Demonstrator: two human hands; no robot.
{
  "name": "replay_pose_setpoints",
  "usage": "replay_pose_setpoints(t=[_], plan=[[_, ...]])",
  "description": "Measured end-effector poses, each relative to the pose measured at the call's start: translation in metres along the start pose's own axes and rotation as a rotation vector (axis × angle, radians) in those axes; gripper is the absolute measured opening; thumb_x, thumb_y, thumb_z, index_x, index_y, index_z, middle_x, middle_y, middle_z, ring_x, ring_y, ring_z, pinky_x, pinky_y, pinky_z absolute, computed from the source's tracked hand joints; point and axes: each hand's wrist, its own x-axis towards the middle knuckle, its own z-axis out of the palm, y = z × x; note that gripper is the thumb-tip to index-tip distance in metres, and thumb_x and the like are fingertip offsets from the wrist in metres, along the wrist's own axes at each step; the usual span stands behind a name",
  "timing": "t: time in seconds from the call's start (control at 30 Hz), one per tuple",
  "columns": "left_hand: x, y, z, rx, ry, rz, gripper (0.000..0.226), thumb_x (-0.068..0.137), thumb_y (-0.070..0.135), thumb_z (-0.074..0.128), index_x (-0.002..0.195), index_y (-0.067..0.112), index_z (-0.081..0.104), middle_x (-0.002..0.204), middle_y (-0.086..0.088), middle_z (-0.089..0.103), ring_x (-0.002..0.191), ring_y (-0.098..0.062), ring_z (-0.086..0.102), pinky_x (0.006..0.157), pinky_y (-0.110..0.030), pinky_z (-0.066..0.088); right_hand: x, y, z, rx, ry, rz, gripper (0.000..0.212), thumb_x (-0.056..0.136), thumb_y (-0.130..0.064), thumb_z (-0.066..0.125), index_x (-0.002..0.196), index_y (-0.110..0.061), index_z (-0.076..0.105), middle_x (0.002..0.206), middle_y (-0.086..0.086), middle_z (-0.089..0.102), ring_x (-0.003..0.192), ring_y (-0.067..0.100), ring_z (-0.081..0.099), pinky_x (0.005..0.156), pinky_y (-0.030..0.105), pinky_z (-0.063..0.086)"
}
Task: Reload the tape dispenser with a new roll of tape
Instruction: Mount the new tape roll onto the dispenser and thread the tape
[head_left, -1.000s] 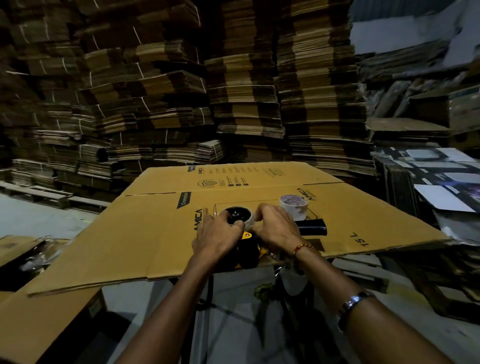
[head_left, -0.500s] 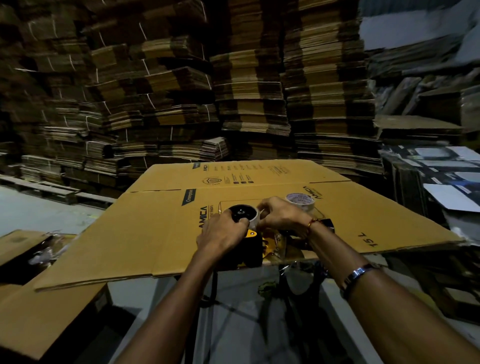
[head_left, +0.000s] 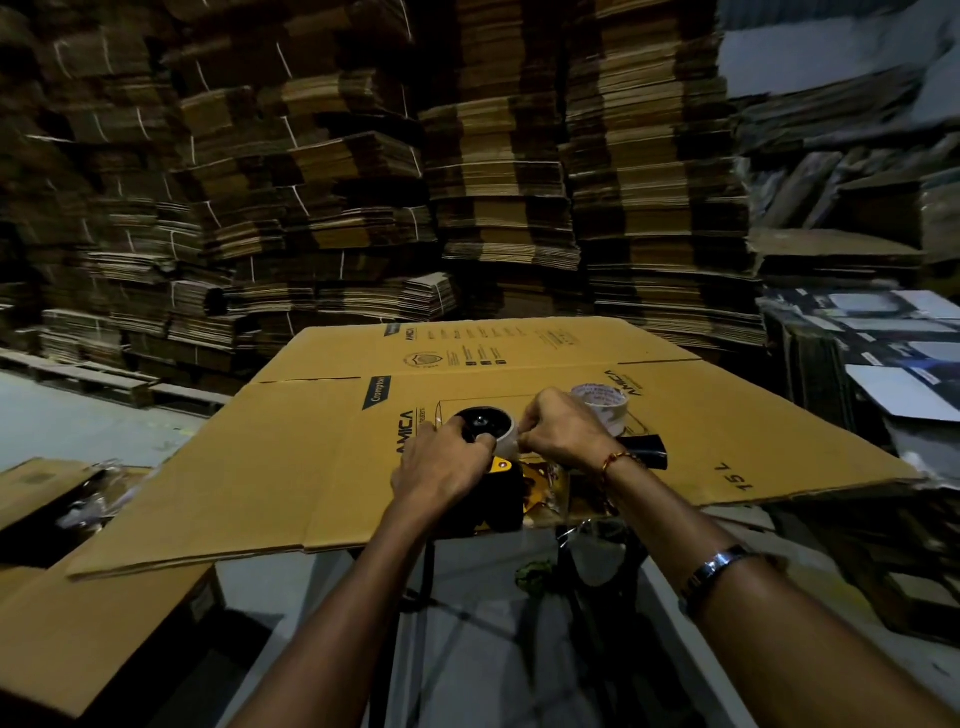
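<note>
A black and yellow tape dispenser (head_left: 506, 493) lies on a flattened cardboard box (head_left: 311, 467), its black handle (head_left: 647, 451) pointing right. A roll of tape (head_left: 506, 434) sits on the dispenser's black hub. My left hand (head_left: 441, 467) grips the dispenser with thumb and fingers round the roll. My right hand (head_left: 561, 434) has curled fingers that pinch at the right edge of that roll; what they pinch is too small to make out. A second tape roll (head_left: 602, 405) stands on the cardboard just behind my right hand.
Tall stacks of flattened cardboard (head_left: 493, 182) fill the background. More cardboard lies at the lower left (head_left: 78, 623) and printed sheets pile up at the right (head_left: 893, 374). Below the cardboard box, a dark stand and grey floor (head_left: 493, 649) show.
My right hand has slid away from the near side of the dispenser up to the right edge of the roll. The black handle shows again. My left hand has stayed on the dispenser.
</note>
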Motion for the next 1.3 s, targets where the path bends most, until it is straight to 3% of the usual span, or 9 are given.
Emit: replay_pose_setpoints(t=[0.1, 0.23, 0.37, 0.47, 0.57, 0.73, 0.93, 1.13, 1.3], plan=[[0.000, 0.000, 0.001, 0.004, 0.027, 0.013, 0.062, 0.077, 0.060, 0.036, 0.124, 0.028, 0.061, 0.114, -0.012, 0.064, 0.105, -0.034, 0.061, 0.092, -0.053, 0.053, 0.001, 0.001, 0.003, -0.063, 0.032, -0.019, 0.012, 0.084, -0.022, 0.075, 0.093, -0.014, 0.076, 0.098, 0.008, 0.073, 0.095, 0.026, 0.067, 0.081, 0.043, 0.060], [0.002, -0.002, 0.003, -0.010, 0.049, 0.029, 0.035, 0.092, 0.046, 0.047, 0.108, 0.022, 0.068, 0.099, -0.008, 0.067, 0.089, -0.028, 0.062, 0.081, -0.037, 0.053, -0.003, -0.001, 0.001, -0.099, -0.033, -0.030, 0.035, 0.075, -0.046, 0.081, 0.090, -0.015, 0.075, 0.094, 0.009, 0.072, 0.096, 0.027, 0.064, 0.081, 0.042, 0.059], [0.001, -0.004, 0.004, -0.031, 0.066, 0.045, 0.032, 0.093, 0.042, 0.049, 0.105, 0.022, 0.071, 0.095, -0.007, 0.069, 0.085, -0.027, 0.064, 0.075, -0.033, 0.050, -0.004, -0.001, 0.005, -0.106, -0.003, -0.039, 0.046, 0.072, -0.055, 0.082, 0.090, -0.013, 0.076, 0.095, 0.010, 0.074, 0.100, 0.030, 0.064, 0.083, 0.044, 0.059], [0.001, -0.004, 0.003, -0.029, 0.068, 0.057, 0.030, 0.091, 0.042, 0.049, 0.095, 0.021, 0.070, 0.092, -0.008, 0.069, 0.084, -0.028, 0.064, 0.072, -0.033, 0.048, -0.008, -0.002, 0.006, -0.104, 0.038, -0.044, 0.046, 0.072, -0.054, 0.082, 0.091, -0.013, 0.077, 0.099, 0.011, 0.074, 0.106, 0.029, 0.061, 0.086, 0.045, 0.057], [0.002, -0.004, 0.004, -0.028, 0.071, 0.057, 0.032, 0.090, 0.043, 0.048, 0.098, 0.022, 0.071, 0.094, -0.008, 0.069, 0.086, -0.029, 0.064, 0.072, -0.033, 0.049, -0.012, -0.004, 0.006, -0.118, 0.081, -0.041, 0.041, 0.076, -0.048, 0.082, 0.094, -0.011, 0.077, 0.103, 0.011, 0.073, 0.109, 0.028, 0.059, 0.091, 0.044, 0.055], [0.002, -0.003, 0.005, -0.022, 0.080, 0.063, 0.034, 0.089, 0.045, 0.047, 0.102, 0.025, 0.071, 0.093, -0.008, 0.070, 0.085, -0.029, 0.065, 0.077, -0.036, 0.054, -0.019, -0.008, 0.010, -0.174, 0.181, -0.075, 0.015, 0.087, -0.023, 0.069, 0.095, -0.011, 0.075, 0.101, 0.013, 0.072, 0.104, 0.032, 0.062, 0.081, 0.042, 0.056], [0.001, -0.002, 0.003, -0.029, 0.072, 0.078, 0.039, 0.081, 0.048, 0.042, 0.085, 0.019, 0.067, 0.084, -0.008, 0.068, 0.080, -0.031, 0.066, 0.079, -0.038, 0.057, -0.027, -0.008, 0.013, -0.126, 0.214, -0.060, 0.021, 0.088, -0.028, 0.070, 0.097, -0.010, 0.074, 0.103, 0.014, 0.069, 0.106, 0.032, 0.057, 0.081, 0.040, 0.052], [0.003, -0.004, 0.005, -0.025, 0.087, 0.083, 0.034, 0.089, 0.044, 0.048, 0.082, 0.016, 0.066, 0.082, -0.009, 0.067, 0.080, -0.031, 0.064, 0.072, -0.035, 0.050, -0.025, 0.000, 0.024, -0.030, 0.222, -0.046, 0.016, 0.081, -0.029, 0.074, 0.075, -0.014, 0.076, 0.078, 0.007, 0.074, 0.087, 0.027, 0.066, 0.067, 0.037, 0.057], [0.005, -0.005, 0.007, -0.006, 0.095, 0.079, 0.032, 0.089, 0.044, 0.048, 0.083, 0.019, 0.066, 0.088, -0.010, 0.067, 0.084, -0.033, 0.063, 0.072, -0.035, 0.047, -0.021, 0.000, 0.026, -0.011, 0.202, -0.041, 0.019, 0.082, -0.029, 0.073, 0.067, -0.017, 0.069, 0.078, 0.009, 0.074, 0.084, 0.028, 0.067, 0.064, 0.034, 0.053]])
